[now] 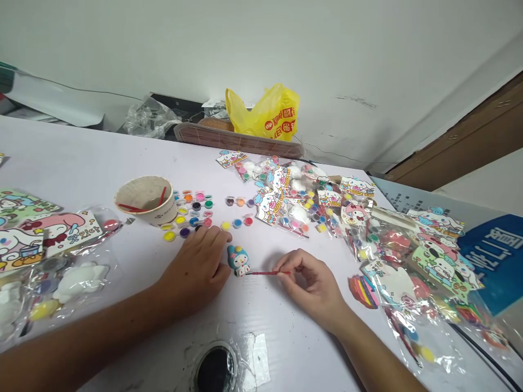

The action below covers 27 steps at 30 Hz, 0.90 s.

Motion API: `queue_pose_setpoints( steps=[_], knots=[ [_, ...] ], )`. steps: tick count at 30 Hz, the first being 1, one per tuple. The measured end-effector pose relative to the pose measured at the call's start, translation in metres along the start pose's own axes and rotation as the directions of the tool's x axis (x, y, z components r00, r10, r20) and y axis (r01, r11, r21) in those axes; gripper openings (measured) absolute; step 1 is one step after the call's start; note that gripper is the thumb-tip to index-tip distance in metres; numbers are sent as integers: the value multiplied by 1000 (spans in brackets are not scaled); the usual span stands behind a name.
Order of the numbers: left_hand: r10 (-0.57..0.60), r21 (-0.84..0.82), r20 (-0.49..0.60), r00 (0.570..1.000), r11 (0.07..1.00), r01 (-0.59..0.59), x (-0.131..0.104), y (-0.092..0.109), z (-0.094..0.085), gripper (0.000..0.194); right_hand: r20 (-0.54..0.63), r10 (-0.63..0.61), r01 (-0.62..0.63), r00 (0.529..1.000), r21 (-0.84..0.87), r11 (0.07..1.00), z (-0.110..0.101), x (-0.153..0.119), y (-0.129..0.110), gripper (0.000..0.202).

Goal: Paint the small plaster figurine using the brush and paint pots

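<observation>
A small painted figurine (238,260) with a light-blue hood and a white face lies on the white table. My right hand (308,283) pinches a thin red paintbrush (263,273), whose tip meets the figurine's lower part. Just left of the figurine, my left hand (200,261) rests on the tabletop, thumb and fingers apart with nothing visible between them. Whether its fingertips touch the figurine I cannot tell. Beyond that hand sit several small open paint pots (196,206) in strips. A paper cup (146,198) with red brushes in it stands to their left.
Clear packets (298,201) of white figurines, paints and cards crowd the right side. More packets (81,280) lie at the left. A yellow plastic bag (265,114) stands by the wall behind the table. Near the front edge is a round black hole (214,370).
</observation>
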<state>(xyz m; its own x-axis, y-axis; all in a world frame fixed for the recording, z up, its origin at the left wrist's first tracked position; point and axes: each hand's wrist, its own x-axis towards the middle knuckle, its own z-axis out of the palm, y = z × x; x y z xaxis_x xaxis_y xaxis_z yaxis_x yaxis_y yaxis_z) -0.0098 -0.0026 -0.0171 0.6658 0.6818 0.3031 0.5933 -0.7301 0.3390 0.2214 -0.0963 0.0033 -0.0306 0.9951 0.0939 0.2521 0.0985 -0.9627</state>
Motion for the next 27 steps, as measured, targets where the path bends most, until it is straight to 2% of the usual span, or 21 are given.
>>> queue_pose_setpoints(
  steps=[5, 19, 27],
  knots=[
    [-8, 2, 9, 1000, 1000, 8, 0, 0, 0, 35, -37, 5, -5, 999, -20, 1000, -1, 1, 1, 11],
    [-21, -5, 28, 999, 1000, 21, 1, -1, 0, 31, 51, 28, -31, 998, 53, 998, 6, -2, -4, 10],
    [-38, -10, 30, 999, 999, 39, -1, 0, 0, 31, 10, 43, -44, 999, 33, 999, 7, -1, 1, 14]
  ],
)
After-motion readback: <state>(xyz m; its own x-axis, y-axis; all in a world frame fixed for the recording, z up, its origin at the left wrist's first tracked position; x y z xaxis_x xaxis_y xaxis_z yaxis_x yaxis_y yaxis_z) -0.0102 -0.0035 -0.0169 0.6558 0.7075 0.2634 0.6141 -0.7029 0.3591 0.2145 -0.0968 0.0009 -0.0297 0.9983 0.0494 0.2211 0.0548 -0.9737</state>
